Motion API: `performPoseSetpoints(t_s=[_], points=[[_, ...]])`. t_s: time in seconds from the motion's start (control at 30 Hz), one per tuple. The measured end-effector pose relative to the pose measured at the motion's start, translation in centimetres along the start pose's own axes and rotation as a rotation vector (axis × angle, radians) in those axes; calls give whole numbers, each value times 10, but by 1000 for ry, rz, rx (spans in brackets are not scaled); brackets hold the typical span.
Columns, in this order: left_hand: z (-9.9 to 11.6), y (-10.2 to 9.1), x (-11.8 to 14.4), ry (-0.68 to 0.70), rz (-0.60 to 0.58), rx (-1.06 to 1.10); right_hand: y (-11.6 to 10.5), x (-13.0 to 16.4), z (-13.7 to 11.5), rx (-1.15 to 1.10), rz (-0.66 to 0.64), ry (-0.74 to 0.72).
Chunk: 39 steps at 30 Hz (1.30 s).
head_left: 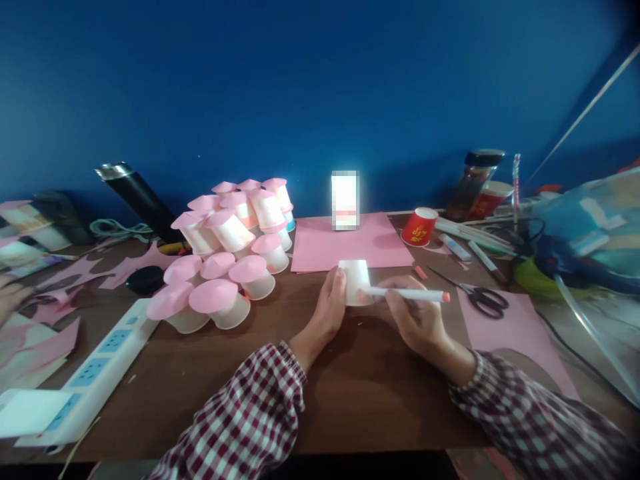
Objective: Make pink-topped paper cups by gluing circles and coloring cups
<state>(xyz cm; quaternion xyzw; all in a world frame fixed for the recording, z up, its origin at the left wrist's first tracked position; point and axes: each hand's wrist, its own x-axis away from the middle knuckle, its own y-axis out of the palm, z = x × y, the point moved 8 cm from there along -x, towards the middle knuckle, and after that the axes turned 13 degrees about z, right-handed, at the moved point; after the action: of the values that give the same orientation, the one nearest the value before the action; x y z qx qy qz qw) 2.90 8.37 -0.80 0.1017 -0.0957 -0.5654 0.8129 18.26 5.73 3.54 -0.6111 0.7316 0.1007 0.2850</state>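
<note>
My left hand [330, 303] is wrapped round the left side of a small white paper cup [355, 277], just above the brown table. Between the fingers of my right hand [415, 313] lies a white marker [407, 293] with a pinkish-red end pointing right. The marker's other end meets the cup's lower right side; blur hides whether it touches. To the left stands a cluster of white cups with pink paper cone tops [215, 297], some stacked. Behind the cup, pink paper sheets [320, 250] lie flat, with a bright, pixelated upright rectangle [345, 200] at their back.
A red paper cup [420, 227] stands upside down at the right. Black scissors [483, 300] rest partly on pink paper [525, 333]. On the left are a power strip [107, 367], paper offcuts [75, 270], a leaning black flask [143, 200] and another person's hand [13, 293].
</note>
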Motion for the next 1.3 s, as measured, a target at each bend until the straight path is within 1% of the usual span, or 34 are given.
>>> performPoseSetpoints(t_s=[0.1, 0.23, 0.3, 0.4, 0.5, 0.6, 0.7, 0.8, 0.9, 1.0, 1.1, 1.23, 1.3], points=[[4, 2, 1, 80, -51, -49, 1, -1, -3, 0, -21, -25], [2, 4, 0, 91, -72, -92, 5, 1, -1, -2, -73, -7], [3, 6, 1, 87, -93, -101, 2, 1, 1, -2, -42, -2], [9, 6, 3, 121, -90, -119, -3, 0, 1, 10, 13, -13], [14, 6, 4, 152, -87, -118, -1, -1, -1, 15, -9, -26], [12, 5, 4, 148, -91, -129, 1, -1, -3, 19, -39, -33], [9, 5, 3, 139, -90, -141, -1, 0, -2, 20, -7, -33], [12, 6, 4, 150, -103, -157, -2, 0, 0, 4, 13, -20], [16, 7, 6, 136, -107, -164, -1, -1, -1, -13, 0, -31], [19, 9, 8, 156, -130, -160, -1, -2, -3, 9, -5, -54], [17, 9, 7, 162, -133, -163, -2, -1, -2, 29, -1, -46], [16, 8, 7, 168, -134, -187, -3, -1, -1, 16, 27, -45], [16, 8, 8, 175, -143, -190, -2, -1, -2, 0, 20, -42]])
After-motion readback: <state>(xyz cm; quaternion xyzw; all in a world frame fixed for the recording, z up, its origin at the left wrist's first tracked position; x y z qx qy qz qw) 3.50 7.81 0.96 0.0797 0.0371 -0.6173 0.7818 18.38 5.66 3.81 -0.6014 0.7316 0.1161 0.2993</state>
